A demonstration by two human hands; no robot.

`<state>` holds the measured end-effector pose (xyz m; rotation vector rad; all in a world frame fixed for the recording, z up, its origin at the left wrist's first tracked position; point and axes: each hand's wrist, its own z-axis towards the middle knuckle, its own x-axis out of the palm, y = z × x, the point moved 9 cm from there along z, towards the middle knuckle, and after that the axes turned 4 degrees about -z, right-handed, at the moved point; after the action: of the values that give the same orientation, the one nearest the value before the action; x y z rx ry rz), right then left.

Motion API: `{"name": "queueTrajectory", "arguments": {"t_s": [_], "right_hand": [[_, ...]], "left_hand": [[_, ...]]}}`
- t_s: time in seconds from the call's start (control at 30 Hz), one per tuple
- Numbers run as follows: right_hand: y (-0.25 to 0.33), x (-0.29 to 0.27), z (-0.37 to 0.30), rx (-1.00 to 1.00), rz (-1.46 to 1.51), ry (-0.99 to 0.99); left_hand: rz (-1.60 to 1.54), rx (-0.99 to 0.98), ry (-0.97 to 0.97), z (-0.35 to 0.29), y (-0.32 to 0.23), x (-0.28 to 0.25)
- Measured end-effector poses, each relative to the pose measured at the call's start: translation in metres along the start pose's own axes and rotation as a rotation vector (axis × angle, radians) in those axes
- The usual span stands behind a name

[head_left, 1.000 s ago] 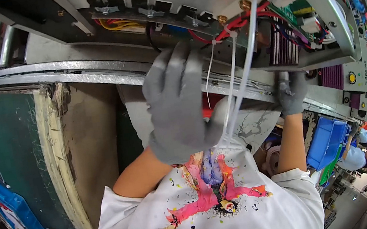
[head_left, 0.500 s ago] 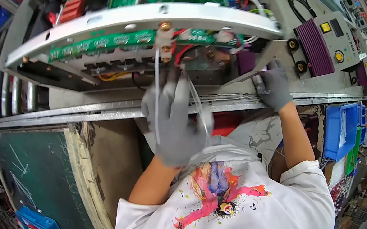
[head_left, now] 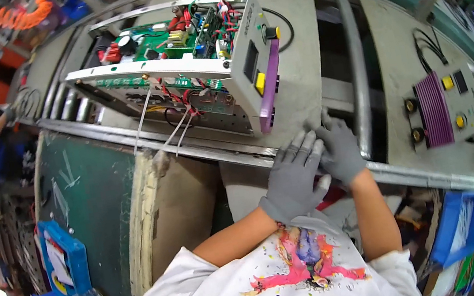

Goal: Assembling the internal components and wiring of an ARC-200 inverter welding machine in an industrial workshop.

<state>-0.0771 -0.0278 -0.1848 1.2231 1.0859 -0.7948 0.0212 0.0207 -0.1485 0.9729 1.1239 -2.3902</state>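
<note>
Left hand [head_left: 293, 177] now beside right hand [head_left: 342, 151]

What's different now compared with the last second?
The left hand has left the white cable ties and moved right; the right hand has come off the front corner of the open machine, and the two now meet beside it. The view has shifted too, so I can't tell whether the machine itself moved. Unchanged: the ties' long tails still hang from its side.
</note>
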Motion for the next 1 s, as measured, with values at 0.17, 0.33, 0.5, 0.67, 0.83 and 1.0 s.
{"name": "queueTrajectory", "arguments": {"t_s": [0.17,0.33,0.5,0.67,0.83,1.0], "right_hand": [[-0.091,-0.060,-0.140,0.112,0.725,-0.744],[-0.236,-0.082,-0.281,0.481,-0.175,-1.032],[-0.282,-0.045,-0.256,0.690,-0.379,-0.445],[-0.269,-0.056,-0.227,0.664,-0.433,-0.385],[-0.285,-0.039,-0.256,0.834,-0.334,-0.315],[-0.189,-0.032,-0.175,0.502,-0.215,-0.352]], "left_hand": [[0.261,-0.181,0.236,-0.011,0.071,-0.009],[0.368,-0.481,0.311,-0.006,0.109,-0.058],[0.632,-0.774,0.468,-0.007,0.152,-0.090],[0.639,-0.856,0.302,-0.030,0.205,-0.131],[0.723,-0.885,0.318,0.016,0.201,-0.121],[0.086,-0.278,-0.079,0.050,0.081,-0.043]]}}
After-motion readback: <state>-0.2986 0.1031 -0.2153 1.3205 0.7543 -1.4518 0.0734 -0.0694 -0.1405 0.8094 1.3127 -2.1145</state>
